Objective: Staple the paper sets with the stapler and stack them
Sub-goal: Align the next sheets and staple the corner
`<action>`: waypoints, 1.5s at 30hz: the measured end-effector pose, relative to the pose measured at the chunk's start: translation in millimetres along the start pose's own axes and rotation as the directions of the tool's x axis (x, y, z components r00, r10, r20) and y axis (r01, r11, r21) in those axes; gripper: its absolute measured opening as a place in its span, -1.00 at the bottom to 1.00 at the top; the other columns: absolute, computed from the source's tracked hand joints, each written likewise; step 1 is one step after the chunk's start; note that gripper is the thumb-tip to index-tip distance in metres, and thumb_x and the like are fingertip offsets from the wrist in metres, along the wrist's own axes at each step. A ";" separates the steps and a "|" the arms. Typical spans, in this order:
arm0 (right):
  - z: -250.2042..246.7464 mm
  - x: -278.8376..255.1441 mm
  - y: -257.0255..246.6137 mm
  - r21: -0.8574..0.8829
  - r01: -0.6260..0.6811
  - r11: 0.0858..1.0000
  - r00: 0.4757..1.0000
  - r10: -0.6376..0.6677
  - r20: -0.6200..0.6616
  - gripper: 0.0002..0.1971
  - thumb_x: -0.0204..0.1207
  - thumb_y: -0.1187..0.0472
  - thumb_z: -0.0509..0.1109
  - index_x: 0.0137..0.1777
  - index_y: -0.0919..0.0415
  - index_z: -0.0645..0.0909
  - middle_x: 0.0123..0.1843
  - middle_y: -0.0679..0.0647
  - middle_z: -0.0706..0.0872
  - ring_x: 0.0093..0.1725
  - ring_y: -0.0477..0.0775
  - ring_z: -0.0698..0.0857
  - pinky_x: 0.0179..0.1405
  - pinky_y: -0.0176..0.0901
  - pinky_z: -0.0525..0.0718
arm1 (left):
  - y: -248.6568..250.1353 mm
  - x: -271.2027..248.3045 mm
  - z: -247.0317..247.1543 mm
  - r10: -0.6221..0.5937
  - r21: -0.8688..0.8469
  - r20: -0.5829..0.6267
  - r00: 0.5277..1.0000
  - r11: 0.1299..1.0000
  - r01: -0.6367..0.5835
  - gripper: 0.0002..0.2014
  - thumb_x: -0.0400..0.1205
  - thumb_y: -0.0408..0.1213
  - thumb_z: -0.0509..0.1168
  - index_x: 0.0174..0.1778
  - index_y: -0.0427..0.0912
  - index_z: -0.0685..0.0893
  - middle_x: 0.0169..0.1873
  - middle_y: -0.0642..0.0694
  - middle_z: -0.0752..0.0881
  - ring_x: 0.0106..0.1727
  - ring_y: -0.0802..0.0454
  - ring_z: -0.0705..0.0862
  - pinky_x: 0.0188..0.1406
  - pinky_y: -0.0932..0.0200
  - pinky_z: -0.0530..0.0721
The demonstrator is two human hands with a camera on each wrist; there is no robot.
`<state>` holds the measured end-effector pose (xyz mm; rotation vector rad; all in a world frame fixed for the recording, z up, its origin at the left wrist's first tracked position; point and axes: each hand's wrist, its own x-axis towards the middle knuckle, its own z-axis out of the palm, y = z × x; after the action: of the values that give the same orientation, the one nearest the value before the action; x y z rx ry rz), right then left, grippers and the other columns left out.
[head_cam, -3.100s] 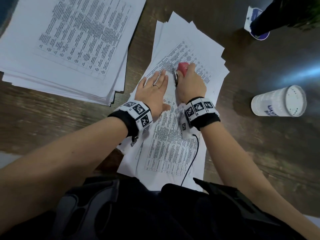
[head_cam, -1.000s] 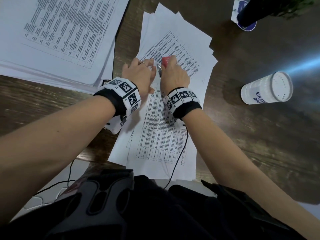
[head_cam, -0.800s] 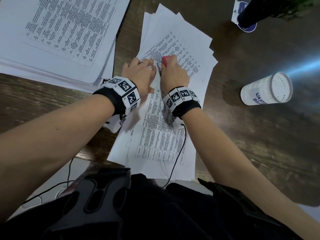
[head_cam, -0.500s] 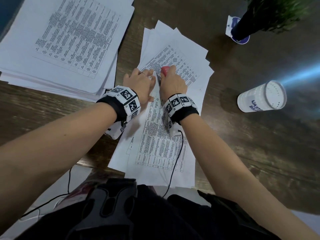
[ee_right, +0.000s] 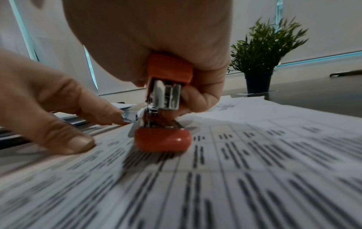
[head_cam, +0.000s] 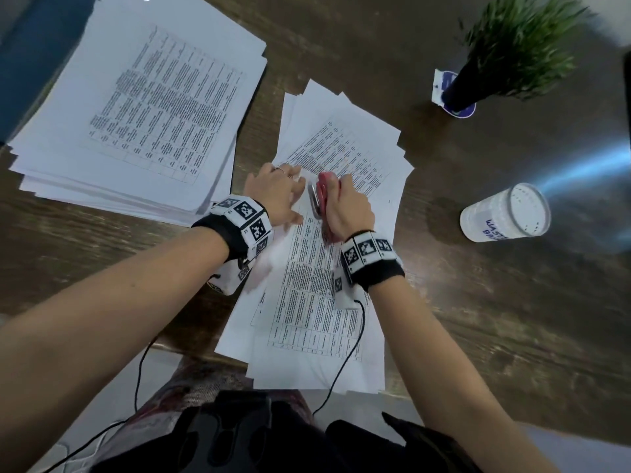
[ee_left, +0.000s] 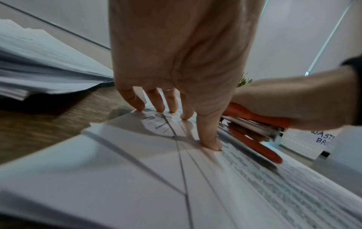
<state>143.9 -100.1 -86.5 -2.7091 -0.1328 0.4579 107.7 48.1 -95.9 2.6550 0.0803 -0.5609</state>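
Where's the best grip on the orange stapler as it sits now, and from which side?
Take the stapler across its orange top lever, from above and behind, as the right hand does now, with its fingers wrapped around it. The metal nose points away over the paper set, and the base lies flat on it, so a squeeze from above should probably drive it. The left hand blocks the left side.

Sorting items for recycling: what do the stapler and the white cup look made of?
Stapler: glossy orange shell, likely plastic, with a bright mirror-like magazine that looks like metal. White cup: matte wall with blue print and a lid, probably paper or thin plastic; the pictures leave that open.
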 end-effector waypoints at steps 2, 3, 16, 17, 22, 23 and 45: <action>-2.6 -11.3 6.7 0.037 0.003 0.999 1.000 -0.001 -0.029 -0.52 0.76 -0.15 -0.14 0.21 0.17 0.47 -0.01 0.20 0.72 -0.06 0.23 0.65 -0.12 -0.03 0.46 | -0.7 1.2 0.1 -0.027 -0.182 -0.087 0.996 0.983 0.011 -0.57 0.54 0.00 0.45 0.30 -0.07 0.67 0.53 0.00 0.46 0.50 -0.13 0.40 0.44 -0.21 0.43; -3.1 -15.8 9.3 0.056 0.002 0.998 0.999 0.000 -0.051 -0.53 0.76 -0.13 -0.14 0.19 0.17 0.48 -0.03 0.19 0.71 -0.05 0.24 0.66 -0.13 -0.03 0.47 | 0.9 1.0 0.4 -0.054 -0.297 -0.146 0.988 0.955 0.008 -0.58 0.57 -0.05 0.44 0.32 -0.12 0.67 0.46 -0.04 0.54 0.44 -0.10 0.50 0.42 -0.15 0.47; -3.6 -37.5 15.3 0.115 0.061 0.991 0.984 -0.041 -0.171 -0.59 0.77 -0.06 -0.12 0.04 0.14 0.50 -0.21 0.01 0.62 -0.20 0.19 0.61 -0.25 -0.07 0.41 | 34.4 -8.0 18.2 -0.197 -0.700 -0.028 0.980 0.704 0.121 -0.47 0.34 -0.28 0.65 0.21 -0.23 0.68 -0.15 -0.07 0.80 -0.22 0.16 0.75 -0.13 0.39 0.66; -2.1 -38.8 15.9 0.094 0.063 0.994 0.986 -0.047 -0.162 -0.59 0.78 -0.06 -0.11 0.02 0.15 0.49 -0.22 0.02 0.61 -0.22 0.18 0.59 -0.26 -0.07 0.39 | 33.2 -8.0 18.7 -0.189 -0.682 -0.016 0.982 0.720 0.127 -0.56 0.34 -0.29 0.64 0.11 -0.20 0.73 -0.18 -0.10 0.82 -0.16 0.06 0.78 -0.02 0.22 0.72; 1.6 -43.1 17.3 -0.001 0.059 0.998 0.990 -0.059 -0.130 -0.59 0.78 -0.06 -0.11 0.01 0.17 0.48 -0.23 0.01 0.57 -0.26 0.11 0.48 -0.27 -0.09 0.31 | 26.8 -7.4 22.5 -0.142 -0.635 0.045 0.989 0.760 0.138 -0.73 0.38 -0.33 0.60 -0.02 -0.19 0.79 -0.20 -0.16 0.82 -0.10 -0.06 0.79 0.09 0.01 0.73; 2.0 -43.1 17.0 -0.014 0.063 0.998 0.989 -0.064 -0.130 -0.59 0.78 -0.05 -0.10 0.01 0.18 0.48 -0.23 0.01 0.56 -0.27 0.11 0.47 -0.28 -0.08 0.30 | 26.8 -6.8 23.2 -0.133 -0.626 0.039 0.990 0.769 0.128 -0.76 0.40 -0.34 0.58 -0.04 -0.23 0.79 -0.21 -0.16 0.81 -0.12 -0.06 0.78 0.05 0.04 0.72; -28.9 -5.0 44.2 0.097 -0.135 0.986 0.973 0.150 -0.175 -0.59 0.74 -0.16 0.01 -0.03 0.20 0.42 -0.17 0.09 0.59 -0.19 0.20 0.61 -0.21 -0.09 0.51 | 6.4 3.3 9.8 -0.290 -0.869 0.025 0.957 0.466 0.164 -0.84 0.72 -0.50 0.19 0.06 -0.47 0.67 -0.30 -0.20 0.71 -0.33 0.09 0.71 -0.36 0.41 0.72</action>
<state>150.1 -151.9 -77.2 -2.6706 0.1297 0.2472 107.9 38.1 -102.8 1.6477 0.6093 -0.2883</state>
